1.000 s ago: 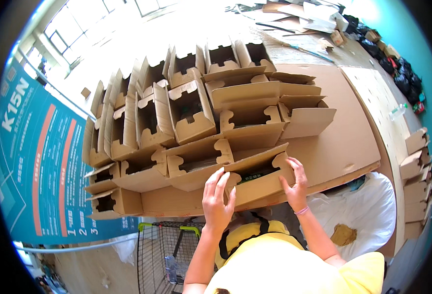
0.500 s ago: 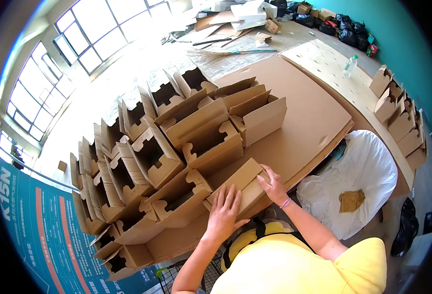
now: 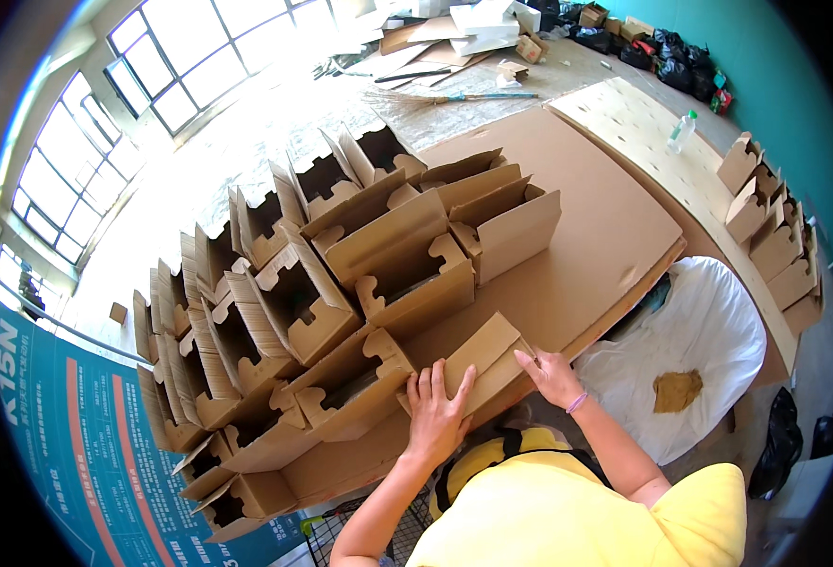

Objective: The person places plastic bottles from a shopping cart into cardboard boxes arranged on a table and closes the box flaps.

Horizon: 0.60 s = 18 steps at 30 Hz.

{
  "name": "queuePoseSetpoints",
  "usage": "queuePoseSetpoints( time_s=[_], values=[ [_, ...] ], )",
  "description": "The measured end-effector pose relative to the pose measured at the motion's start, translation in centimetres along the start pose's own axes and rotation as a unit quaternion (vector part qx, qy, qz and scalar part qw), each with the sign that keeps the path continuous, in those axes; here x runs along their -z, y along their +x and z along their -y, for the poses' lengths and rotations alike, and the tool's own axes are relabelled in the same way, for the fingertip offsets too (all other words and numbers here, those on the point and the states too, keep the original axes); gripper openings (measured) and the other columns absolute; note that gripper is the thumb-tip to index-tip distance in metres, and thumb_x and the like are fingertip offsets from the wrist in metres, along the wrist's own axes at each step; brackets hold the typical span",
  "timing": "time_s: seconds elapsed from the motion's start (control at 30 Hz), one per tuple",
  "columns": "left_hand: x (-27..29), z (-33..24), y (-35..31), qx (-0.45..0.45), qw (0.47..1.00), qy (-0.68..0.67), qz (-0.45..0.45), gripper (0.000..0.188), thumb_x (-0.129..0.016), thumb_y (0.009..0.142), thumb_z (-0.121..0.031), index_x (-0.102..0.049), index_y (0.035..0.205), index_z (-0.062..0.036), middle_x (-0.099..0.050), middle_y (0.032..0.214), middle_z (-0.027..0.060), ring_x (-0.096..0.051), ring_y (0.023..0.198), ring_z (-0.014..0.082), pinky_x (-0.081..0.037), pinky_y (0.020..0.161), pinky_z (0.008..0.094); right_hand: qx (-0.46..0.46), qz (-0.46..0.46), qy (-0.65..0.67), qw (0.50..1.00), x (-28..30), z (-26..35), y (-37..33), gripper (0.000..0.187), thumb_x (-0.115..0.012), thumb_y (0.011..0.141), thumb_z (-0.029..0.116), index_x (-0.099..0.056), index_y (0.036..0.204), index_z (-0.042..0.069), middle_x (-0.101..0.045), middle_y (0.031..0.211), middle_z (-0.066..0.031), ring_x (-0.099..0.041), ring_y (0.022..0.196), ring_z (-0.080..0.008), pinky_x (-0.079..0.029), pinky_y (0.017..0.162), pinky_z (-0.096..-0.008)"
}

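A closed brown cardboard box (image 3: 484,352) lies in front of me near the front edge of a large cardboard sheet (image 3: 615,213). My left hand (image 3: 437,413) rests on its left end, fingers stretched and slightly apart, thumb toward the near side. At the right end, my right hand (image 3: 552,380) has bent fingers and thumb pinched at the box's edge. Just left of the box, an open-topped carton (image 3: 369,392) with notched flaps belongs to a tightly packed group of similar cartons (image 3: 388,236).
Right of the sheet sit a white plastic-covered seat (image 3: 709,317) with a brown patch and a pale board (image 3: 624,118) bearing a clear bottle (image 3: 682,130). More open cartons (image 3: 777,236) line the right wall. A wire basket (image 3: 341,534) is below the near edge.
My right hand has shifted right along the box's end, its fingers now more bent. My left hand has moved slightly, staying on the left end. The box remains almost in place.
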<state>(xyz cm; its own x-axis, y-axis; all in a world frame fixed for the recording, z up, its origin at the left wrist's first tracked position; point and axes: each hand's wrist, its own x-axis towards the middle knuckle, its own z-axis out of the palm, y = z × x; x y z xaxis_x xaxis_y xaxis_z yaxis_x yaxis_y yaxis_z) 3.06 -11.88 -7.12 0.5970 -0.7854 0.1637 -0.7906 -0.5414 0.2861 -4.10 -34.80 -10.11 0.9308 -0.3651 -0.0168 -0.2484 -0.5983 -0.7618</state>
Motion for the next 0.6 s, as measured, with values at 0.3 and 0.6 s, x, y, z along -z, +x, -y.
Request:
queuePoseSetpoints(
  time_s=[0.3,0.6],
  values=[
    [-3.1,0.1,6.0,-0.007,0.999,0.018,-0.033,0.09,-0.08,0.066,-0.014,-0.037,0.145,-0.0215,-0.033,0.14,0.028,-0.036,0.124,0.0431,-0.03,0.104,0.0536,-0.023,-0.079,0.116,0.99,0.5,-3.2,4.3,0.051,-0.048,0.099,0.04,-0.057,0.117,-0.006,-0.064,0.103,-0.0273,-0.063,0.098,-0.0386,-0.048,0.084,-0.0389],
    [-3.2,3.1,10.5,-0.018,0.995,0.091,-0.032,0.086,-0.075,0.072,-0.015,-0.033,0.147,-0.0239,-0.031,0.149,0.0182,-0.031,0.136,0.0385,-0.024,0.111,0.0563,0.079,-0.117,0.221,0.965,6.2,0.3,8.2,0.044,-0.061,0.094,0.025,-0.055,0.126,-0.005,-0.066,0.115,-0.0134,-0.063,0.105,-0.0181,-0.05,0.092,-0.0318]
  ],
)
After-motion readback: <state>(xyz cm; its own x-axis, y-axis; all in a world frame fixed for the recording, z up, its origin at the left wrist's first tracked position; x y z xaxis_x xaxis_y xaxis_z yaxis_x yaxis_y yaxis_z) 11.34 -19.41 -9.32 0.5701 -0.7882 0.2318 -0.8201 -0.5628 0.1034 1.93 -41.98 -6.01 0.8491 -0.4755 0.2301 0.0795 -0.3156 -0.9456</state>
